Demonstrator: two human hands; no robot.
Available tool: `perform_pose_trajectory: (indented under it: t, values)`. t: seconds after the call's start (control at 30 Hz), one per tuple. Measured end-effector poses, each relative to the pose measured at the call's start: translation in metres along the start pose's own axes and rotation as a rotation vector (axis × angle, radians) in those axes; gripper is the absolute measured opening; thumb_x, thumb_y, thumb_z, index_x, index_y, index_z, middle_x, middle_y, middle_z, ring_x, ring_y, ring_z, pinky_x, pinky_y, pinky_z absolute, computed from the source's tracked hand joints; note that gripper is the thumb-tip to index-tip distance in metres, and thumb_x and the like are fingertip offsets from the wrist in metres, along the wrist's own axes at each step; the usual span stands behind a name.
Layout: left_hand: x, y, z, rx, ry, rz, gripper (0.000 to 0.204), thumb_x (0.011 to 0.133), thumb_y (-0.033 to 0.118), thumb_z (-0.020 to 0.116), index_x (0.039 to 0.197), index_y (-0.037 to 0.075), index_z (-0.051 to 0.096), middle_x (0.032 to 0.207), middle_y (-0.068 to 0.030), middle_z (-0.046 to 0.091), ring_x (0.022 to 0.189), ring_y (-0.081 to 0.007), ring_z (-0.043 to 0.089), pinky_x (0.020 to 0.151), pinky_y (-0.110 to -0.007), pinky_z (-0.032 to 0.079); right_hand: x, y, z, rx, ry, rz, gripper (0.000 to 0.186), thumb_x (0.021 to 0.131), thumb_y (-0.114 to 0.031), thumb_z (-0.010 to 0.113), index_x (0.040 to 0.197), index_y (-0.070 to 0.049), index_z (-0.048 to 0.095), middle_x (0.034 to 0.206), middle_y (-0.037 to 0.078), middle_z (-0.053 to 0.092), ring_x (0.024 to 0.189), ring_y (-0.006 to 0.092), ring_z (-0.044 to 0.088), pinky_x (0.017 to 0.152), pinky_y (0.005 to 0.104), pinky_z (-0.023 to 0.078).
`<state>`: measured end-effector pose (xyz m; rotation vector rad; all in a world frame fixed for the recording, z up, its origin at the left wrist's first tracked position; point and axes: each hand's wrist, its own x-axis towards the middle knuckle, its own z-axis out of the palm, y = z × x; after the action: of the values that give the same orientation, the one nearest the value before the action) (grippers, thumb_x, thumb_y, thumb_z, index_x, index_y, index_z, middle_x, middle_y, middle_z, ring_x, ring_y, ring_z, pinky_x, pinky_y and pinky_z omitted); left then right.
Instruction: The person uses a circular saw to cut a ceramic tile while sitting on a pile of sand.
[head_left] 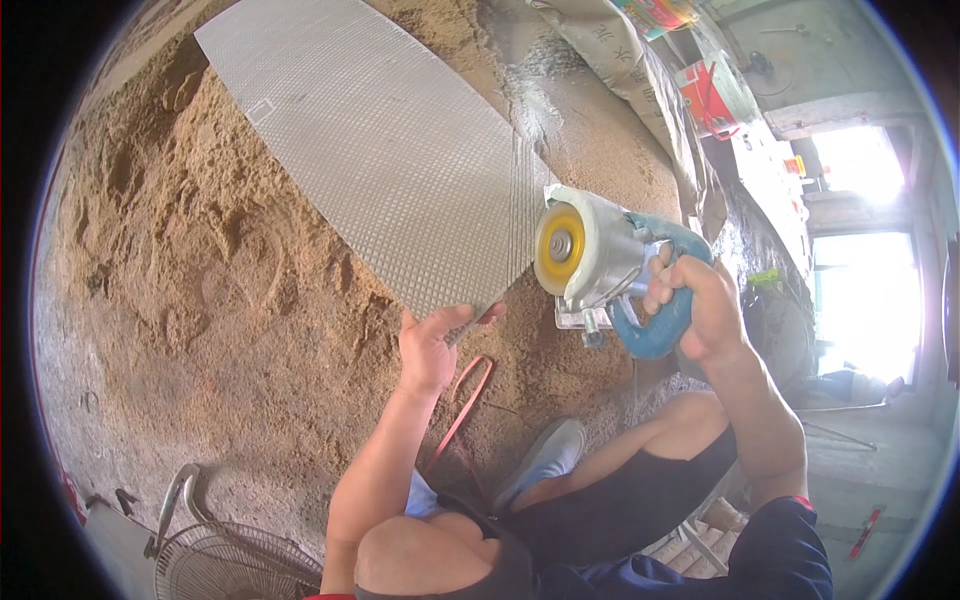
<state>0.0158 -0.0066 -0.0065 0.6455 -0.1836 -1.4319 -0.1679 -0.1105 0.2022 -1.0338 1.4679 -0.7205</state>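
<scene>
While fistlike, right hand (pixel 708 302) around saw handle (pixel 660 330)

A navy top (pixel 610 582) — its sleeve (pixel 782 552) edged red — goes with black shorts (pixel 640 492) and pale shoes (pixel 553 455).

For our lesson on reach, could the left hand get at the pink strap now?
Probably yes, after letting go: the left hand grips the textured tile, but the pink strap lies nearby, its top uncovered.

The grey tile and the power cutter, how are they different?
The grey tile is a long sheet with a grid pattern; the power cutter is compact, with a blue handle. The left hand grips the tile's near end; the right hand grips the cutter's handle. Each is held one-handed.
</scene>
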Motion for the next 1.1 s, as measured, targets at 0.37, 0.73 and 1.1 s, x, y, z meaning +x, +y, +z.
perform_pose_trajectory:
  t: [0.37,0.73,1.1]
  values:
    - [-0.005,0.005,0.001,-0.047,0.066,-0.036,0.050,0.074,-0.002,0.051,0.123,-0.015,0.045,0.106,-0.0272,0.064,0.089,-0.0427,0.068,0.080,-0.049,0.056,0.028,-0.009,-0.016,0.180,-0.050,-0.081,0.012,0.075,-0.001,0.052,0.087,-0.003,0.053,0.072,0.005,0.049,0.060,0.0157,0.049,0.059,0.0328,0.043]
    - [-0.003,0.004,-0.003,-0.023,0.018,0.015,0.050,0.074,-0.002,0.051,0.123,-0.012,0.047,0.107,-0.0264,0.065,0.091,-0.0417,0.068,0.081,-0.049,0.058,0.088,-0.014,0.004,0.151,-0.059,-0.235,0.005,0.074,0.001,0.052,0.079,-0.001,0.053,0.073,0.007,0.052,0.059,0.0155,0.050,0.055,0.0320,0.044]
    - [-0.002,0.004,-0.006,-0.008,-0.027,-0.007,0.053,0.073,0.001,0.054,0.125,-0.009,0.048,0.109,-0.0230,0.065,0.094,-0.0398,0.068,0.082,-0.050,0.057,0.098,-0.011,0.008,0.156,-0.044,-0.214,0.002,0.076,0.001,0.053,0.078,0.000,0.054,0.072,0.008,0.054,0.058,0.0159,0.051,0.053,0.0320,0.044]
